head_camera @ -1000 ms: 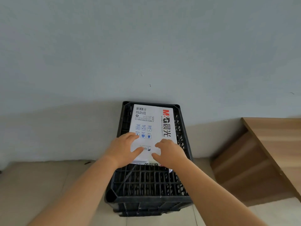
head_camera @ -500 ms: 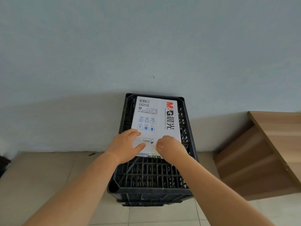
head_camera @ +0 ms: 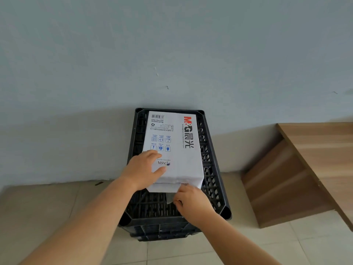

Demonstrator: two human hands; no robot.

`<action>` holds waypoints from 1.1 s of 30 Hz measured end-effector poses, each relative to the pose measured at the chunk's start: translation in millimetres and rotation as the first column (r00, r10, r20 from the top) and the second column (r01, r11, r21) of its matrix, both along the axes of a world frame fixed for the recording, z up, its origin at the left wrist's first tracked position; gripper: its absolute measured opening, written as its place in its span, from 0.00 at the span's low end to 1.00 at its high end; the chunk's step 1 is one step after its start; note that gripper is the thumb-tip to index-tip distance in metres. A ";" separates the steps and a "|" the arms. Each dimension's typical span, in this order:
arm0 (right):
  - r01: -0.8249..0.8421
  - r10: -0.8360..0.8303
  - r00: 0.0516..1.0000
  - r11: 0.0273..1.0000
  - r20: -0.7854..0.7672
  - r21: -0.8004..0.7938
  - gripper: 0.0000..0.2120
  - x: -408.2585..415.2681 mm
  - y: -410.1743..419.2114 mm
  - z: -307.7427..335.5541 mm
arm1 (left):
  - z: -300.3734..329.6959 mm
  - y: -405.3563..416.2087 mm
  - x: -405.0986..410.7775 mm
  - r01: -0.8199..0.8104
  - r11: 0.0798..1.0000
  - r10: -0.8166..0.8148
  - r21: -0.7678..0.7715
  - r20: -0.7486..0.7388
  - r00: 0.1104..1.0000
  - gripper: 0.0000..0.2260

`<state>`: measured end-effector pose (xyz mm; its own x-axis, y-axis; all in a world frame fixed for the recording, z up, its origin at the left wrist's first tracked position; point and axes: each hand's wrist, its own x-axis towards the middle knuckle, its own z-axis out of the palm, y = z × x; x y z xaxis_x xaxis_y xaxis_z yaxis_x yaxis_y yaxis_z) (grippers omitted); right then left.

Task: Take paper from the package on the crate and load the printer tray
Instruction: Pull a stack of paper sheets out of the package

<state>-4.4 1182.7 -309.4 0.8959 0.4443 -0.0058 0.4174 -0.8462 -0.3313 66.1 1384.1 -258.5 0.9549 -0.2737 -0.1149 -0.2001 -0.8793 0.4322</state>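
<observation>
Right now the left hand (head_camera: pixel 142 170) lies flat on the near left part of the paper package (head_camera: pixel 176 146), fingers straight. That white package lies lengthwise on the black crate (head_camera: pixel 211 169), long axis running from the person toward the wall (head_camera: pixel 172 50). At its near end the right hand (head_camera: pixel 192 202) pinches a torn wrapper flap (head_camera: pixel 170 197). Farther right stands a wooden shelf (head_camera: pixel 315 159).

Package (head_camera: pixel 177 150): smooth white paper wrap. Crate (head_camera: pixel 212 169): matt black plastic lattice. Floor (head_camera: pixel 47 207): smooth beige tile. Shelf unit (head_camera: pixel 305 159): wood-grain laminate.
</observation>
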 end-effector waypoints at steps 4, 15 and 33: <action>0.025 -0.025 0.999 1.000 0.027 0.019 0.14 -4.2 -0.3 -6.8 | -2.4 -4.9 -2.8 0.023 1.000 -0.024 0.021 0.017 1.000 0.27; 0.072 -0.112 0.976 0.976 0.189 0.204 0.11 -8.1 -23.3 11.1 | -12.7 -18.8 -6.5 0.109 0.989 -0.115 0.104 0.053 0.992 0.30; 0.317 -0.314 0.948 0.931 0.049 -0.179 0.32 17.8 -75.9 11.9 | -22.5 -27.3 -13.7 0.102 0.989 -0.112 0.107 0.091 0.990 0.31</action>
<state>13.4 1106.8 -297.5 0.9905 0.1315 -0.0414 0.1237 -0.9804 -0.1535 52.5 1356.8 -281.1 0.9287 -0.3666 -0.0560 -0.3318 -0.8888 0.3160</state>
